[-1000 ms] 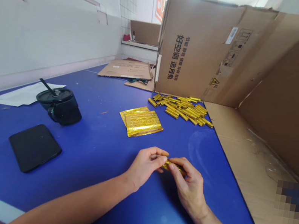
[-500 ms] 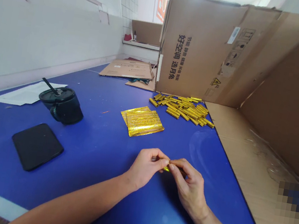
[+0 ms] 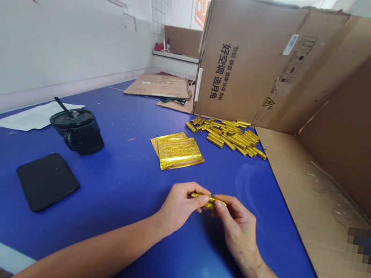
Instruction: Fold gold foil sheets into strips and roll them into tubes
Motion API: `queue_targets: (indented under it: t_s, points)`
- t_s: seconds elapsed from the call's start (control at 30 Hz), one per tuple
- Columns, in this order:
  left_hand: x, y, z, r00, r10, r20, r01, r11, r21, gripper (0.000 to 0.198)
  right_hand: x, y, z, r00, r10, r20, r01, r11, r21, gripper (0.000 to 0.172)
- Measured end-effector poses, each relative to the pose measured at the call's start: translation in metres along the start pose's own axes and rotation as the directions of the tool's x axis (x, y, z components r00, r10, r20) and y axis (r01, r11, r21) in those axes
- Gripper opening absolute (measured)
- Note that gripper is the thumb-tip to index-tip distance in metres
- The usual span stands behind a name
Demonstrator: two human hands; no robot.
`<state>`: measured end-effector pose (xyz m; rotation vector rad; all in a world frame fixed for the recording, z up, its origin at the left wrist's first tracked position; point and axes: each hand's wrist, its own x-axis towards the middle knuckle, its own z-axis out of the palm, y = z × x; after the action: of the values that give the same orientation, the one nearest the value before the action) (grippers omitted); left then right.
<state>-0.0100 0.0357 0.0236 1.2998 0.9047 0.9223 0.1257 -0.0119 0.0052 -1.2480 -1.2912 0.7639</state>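
Gold foil tube (image 3: pixel 207 201) pinched between left hand (image 3: pixel 181 205) and right hand (image 3: pixel 238 228)

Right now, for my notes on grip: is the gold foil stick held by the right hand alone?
No, the left hand and the right hand both pinch the gold foil stick between their fingers.

On the table (image 3: pixel 117 203), a cup (image 3: pixel 78 131) stands behind what looks like a phone (image 3: pixel 47 182), well left of foil packets (image 3: pixel 176 152), which lie before a pile of foil sticks (image 3: pixel 227 135) beside a cardboard box (image 3: pixel 248 59).
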Motion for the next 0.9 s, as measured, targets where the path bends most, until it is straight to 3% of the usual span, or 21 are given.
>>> queue_targets:
  t_s: [0.17,0.4,0.67,0.9]
  points:
    - [-0.0003,0.0004,0.0001,1.0,0.018,0.009,-0.018,1.0,-0.003,0.016,0.0004,0.0007,-0.0007,1.0,0.005,-0.023,-0.005,0.999,0.037,0.019]
    - [0.0009,-0.0047,-0.0007,1.0,0.019,0.0,-0.019,1.0,0.001,0.015,0.0012,0.0032,-0.0019,1.0,-0.012,-0.022,0.01,0.997,-0.081,0.02]
    - [0.0003,-0.0071,0.0,1.0,-0.008,0.008,0.008,1.0,-0.017,0.015,0.0007,0.0021,0.0002,0.999,-0.028,0.021,0.029,0.997,-0.066,0.017]
    - [0.0031,-0.0044,-0.0015,1.0,-0.002,-0.029,-0.001,0.994,-0.108,0.021,0.0005,0.0052,-0.0008,0.998,-0.045,-0.047,0.041,0.994,-0.097,0.016]
